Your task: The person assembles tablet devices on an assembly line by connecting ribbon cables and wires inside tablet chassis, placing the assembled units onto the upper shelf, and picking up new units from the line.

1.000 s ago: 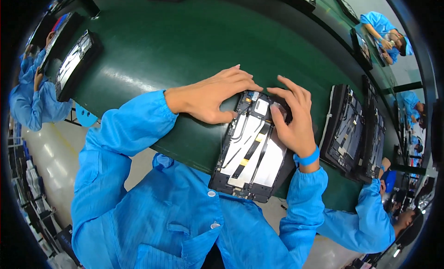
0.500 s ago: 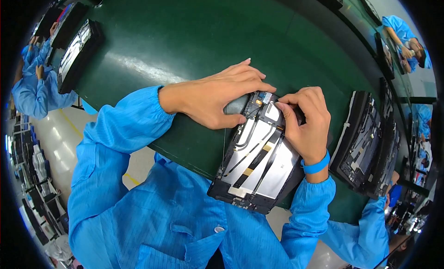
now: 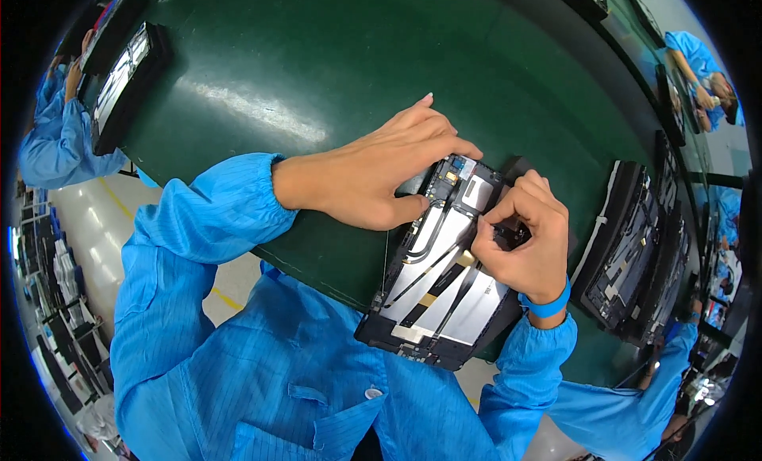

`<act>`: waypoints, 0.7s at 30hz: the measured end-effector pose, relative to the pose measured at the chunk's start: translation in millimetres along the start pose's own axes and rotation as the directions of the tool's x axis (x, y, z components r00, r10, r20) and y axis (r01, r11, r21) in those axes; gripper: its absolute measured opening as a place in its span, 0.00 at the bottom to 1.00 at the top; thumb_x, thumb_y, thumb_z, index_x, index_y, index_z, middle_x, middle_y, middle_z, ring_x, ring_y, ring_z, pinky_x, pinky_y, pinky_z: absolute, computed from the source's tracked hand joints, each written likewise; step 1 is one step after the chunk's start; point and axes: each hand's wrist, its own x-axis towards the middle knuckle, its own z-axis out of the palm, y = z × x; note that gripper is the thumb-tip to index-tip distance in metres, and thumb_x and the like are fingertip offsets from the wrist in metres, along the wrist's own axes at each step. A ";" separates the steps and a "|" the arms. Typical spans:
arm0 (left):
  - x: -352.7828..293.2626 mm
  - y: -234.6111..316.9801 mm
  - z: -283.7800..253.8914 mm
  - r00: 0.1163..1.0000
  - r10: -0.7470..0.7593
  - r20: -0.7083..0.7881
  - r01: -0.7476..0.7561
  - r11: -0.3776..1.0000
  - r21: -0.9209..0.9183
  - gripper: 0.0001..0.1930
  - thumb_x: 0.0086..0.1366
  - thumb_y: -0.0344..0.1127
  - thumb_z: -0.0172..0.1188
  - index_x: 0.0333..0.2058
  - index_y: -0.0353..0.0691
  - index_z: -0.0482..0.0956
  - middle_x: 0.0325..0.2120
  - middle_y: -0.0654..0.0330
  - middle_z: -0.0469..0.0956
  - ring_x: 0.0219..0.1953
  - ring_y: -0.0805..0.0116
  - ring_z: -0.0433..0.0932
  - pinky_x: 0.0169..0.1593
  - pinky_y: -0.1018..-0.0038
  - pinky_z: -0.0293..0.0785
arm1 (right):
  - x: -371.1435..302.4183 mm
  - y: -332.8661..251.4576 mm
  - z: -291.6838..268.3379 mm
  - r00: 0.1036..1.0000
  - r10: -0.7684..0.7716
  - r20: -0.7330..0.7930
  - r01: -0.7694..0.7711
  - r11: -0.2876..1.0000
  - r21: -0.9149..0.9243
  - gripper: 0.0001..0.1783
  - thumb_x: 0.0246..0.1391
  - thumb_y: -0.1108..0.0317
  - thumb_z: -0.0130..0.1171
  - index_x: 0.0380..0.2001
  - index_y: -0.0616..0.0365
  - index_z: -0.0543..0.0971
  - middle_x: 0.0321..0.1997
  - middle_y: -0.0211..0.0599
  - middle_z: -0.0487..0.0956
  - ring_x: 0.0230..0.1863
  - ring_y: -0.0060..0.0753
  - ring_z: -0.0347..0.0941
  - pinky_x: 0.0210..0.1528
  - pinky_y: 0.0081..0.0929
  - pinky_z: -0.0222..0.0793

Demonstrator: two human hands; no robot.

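Note:
An opened tablet (image 3: 464, 294) lies tilted at the near edge of the green bench, its silver battery area, black ribbon cables and circuit board exposed. My left hand (image 3: 377, 175) steadies its far left corner, with the thumb on the left side, the index fingertip at the top edge and the other fingers stretched beyond. Over the tablet's right side, my right hand (image 3: 528, 235) has thumb and index finger pinched together beside the silver metal plate (image 3: 477, 193). Whatever sits in that pinch is hidden. Just left of the thumb shows a gold cable end (image 3: 465, 259).
More opened tablets (image 3: 623, 247) stand in foam-edged black stacks on the right. Another black stack (image 3: 127, 88) is at the far left of the green bench (image 3: 317, 56). Co-workers in blue smocks (image 3: 59, 140) sit on both sides. Shelving (image 3: 67, 302) lines the left.
My right hand has drawn down from the metal plate toward the cables, its pinch tightening. The gold cable end now shows beside the thumb. My left hand has barely shifted.

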 end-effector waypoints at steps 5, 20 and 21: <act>0.0 0.6 1.6 0.999 0.022 -0.037 -0.021 1.000 0.011 0.43 0.54 0.27 0.65 0.73 0.39 0.69 0.59 0.45 0.72 0.71 0.40 0.66 0.84 0.32 0.34 | -1.7 -2.7 -6.0 0.995 0.063 0.073 -0.065 0.998 0.023 0.09 0.35 0.76 0.71 0.20 0.58 0.78 0.22 0.34 0.70 0.29 0.37 0.65 0.37 0.34 0.56; -40.1 29.7 21.1 0.937 0.039 -0.348 0.024 0.984 0.175 0.18 0.56 0.30 0.74 0.47 0.43 0.90 0.58 0.51 0.83 0.61 0.43 0.79 0.69 0.43 0.73 | -1.1 2.4 -18.4 0.982 0.092 0.165 -0.124 0.972 0.198 0.10 0.34 0.77 0.71 0.19 0.59 0.77 0.23 0.35 0.72 0.31 0.38 0.66 0.41 0.36 0.57; -41.6 33.0 22.4 0.938 0.036 -0.345 0.028 0.983 0.179 0.18 0.56 0.30 0.74 0.47 0.43 0.90 0.58 0.51 0.83 0.61 0.43 0.79 0.69 0.43 0.73 | 0.5 1.3 -17.3 0.982 0.044 0.183 -0.072 0.986 0.150 0.10 0.34 0.77 0.71 0.19 0.59 0.77 0.23 0.35 0.72 0.31 0.39 0.66 0.40 0.37 0.57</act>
